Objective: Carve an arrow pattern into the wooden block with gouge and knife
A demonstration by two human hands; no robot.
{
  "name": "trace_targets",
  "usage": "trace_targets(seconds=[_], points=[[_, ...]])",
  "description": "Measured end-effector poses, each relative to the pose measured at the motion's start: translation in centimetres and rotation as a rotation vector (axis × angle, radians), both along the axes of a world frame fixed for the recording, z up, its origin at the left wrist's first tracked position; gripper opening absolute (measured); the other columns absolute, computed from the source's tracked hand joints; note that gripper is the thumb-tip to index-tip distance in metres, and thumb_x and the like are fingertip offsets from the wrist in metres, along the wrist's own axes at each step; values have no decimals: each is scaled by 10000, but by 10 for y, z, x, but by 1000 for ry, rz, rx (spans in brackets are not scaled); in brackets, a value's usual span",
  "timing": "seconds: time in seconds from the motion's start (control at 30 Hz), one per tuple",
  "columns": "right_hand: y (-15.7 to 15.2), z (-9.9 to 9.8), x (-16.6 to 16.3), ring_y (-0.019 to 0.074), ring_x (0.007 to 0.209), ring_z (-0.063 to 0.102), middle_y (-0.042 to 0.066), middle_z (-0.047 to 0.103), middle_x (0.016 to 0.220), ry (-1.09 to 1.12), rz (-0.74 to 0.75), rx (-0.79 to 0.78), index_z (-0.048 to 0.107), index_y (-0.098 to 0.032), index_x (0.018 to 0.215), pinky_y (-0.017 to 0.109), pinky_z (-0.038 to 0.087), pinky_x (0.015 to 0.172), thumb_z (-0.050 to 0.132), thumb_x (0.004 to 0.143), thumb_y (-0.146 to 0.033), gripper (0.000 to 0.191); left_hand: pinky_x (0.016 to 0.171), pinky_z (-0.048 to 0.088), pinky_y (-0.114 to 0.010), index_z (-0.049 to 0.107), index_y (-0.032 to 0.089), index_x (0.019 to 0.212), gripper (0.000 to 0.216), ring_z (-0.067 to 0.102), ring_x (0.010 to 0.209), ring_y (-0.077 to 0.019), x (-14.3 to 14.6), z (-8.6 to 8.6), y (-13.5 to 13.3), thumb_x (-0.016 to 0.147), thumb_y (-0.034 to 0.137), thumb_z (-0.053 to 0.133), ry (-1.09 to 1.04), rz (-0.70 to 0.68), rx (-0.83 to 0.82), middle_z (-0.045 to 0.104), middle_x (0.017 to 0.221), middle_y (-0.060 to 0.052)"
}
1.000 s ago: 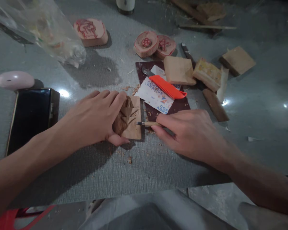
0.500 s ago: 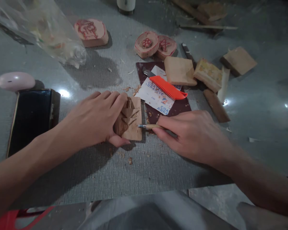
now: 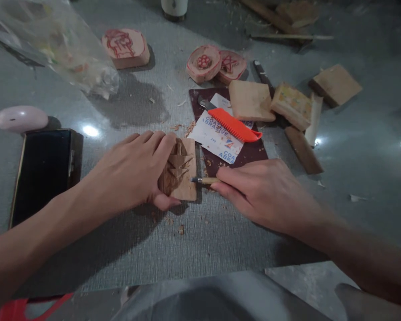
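Observation:
A small wooden block (image 3: 186,189) with a jagged carved relief lies flat on the table. My left hand (image 3: 137,171) grips it from the left, thumb along the near edge and fingers over the far side, covering its left part. In my right hand (image 3: 257,189) is a carving knife (image 3: 207,180) with a slim wooden handle and a short metal tip. That tip is over the block's right edge; whether it touches the wood I cannot tell. Wood shavings (image 3: 190,128) are scattered around the block.
Beyond the block are sandpaper sheets (image 3: 217,138), an orange-handled cutter (image 3: 234,125) and wooden blocks (image 3: 252,100). Red-marked carved pieces (image 3: 203,62) sit farther back. On the left are a black box (image 3: 42,174), a pink rounded case (image 3: 22,118) and a plastic bag (image 3: 70,49). The table's near edge (image 3: 173,281) borders my lap.
The knife tip has shifted slightly left onto the block's right edge. The whole view has tilted a little, so things appear slightly lower. Both hands keep their holds.

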State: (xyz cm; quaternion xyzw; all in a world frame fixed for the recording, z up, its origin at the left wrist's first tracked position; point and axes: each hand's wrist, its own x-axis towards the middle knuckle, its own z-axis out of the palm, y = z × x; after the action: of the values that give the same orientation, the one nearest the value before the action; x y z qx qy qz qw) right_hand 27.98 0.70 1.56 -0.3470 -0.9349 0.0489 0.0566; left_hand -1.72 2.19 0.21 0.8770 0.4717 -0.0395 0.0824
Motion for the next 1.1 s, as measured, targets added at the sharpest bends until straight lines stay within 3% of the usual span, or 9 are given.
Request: trace_targets(seconds=[0.13,0.27,0.53,0.7,0.93,1.1], points=[[-10,-3,-7,164,465,480,-19,622,574,-7,-50,49,735,-225,863,376,197,542,462,1274,-384,518,975,660,-567,678,115,1370,1247,808,1076,-479,0,-1,-1,560,1018,966,21,8,28,797,1200,-205],[-15,-5,-10,168,452,475,-25,601,555,5,-63,81,728,-228,850,372,197,528,442,1278,-371,535,969,663,-571,665,126,1401,1296,812,1063,-480,-1,-3,-1,546,1063,929,21,25,26,801,1204,-211],[-16,-6,-11,168,465,476,-25,603,567,16,-85,65,716,-228,852,363,192,542,443,1278,-391,533,957,661,-571,662,129,1397,1222,810,1091,-491,2,2,-1,587,992,966,52,49,-12,796,1203,-211],[-14,-7,-13,162,484,434,-24,622,583,3,-121,-36,711,-234,869,364,193,572,431,1288,-437,543,973,659,-568,667,172,1317,1144,809,1124,-494,1,3,1,594,1013,948,49,56,-26,800,1207,-202],[-9,-7,-8,163,511,462,-25,634,613,17,-122,-74,726,-234,910,367,192,585,442,1285,-461,522,1019,632,-560,655,252,1240,881,799,1199,-481,-5,2,3,738,938,887,-28,52,-37,805,1221,-171],[-8,-4,-4,160,546,508,-23,654,658,39,-103,-66,729,-227,907,358,209,578,501,1264,-454,480,1094,607,-549,630,186,1329,883,780,1259,-475,-5,6,2,826,867,879,20,17,-47,788,1287,-198]])
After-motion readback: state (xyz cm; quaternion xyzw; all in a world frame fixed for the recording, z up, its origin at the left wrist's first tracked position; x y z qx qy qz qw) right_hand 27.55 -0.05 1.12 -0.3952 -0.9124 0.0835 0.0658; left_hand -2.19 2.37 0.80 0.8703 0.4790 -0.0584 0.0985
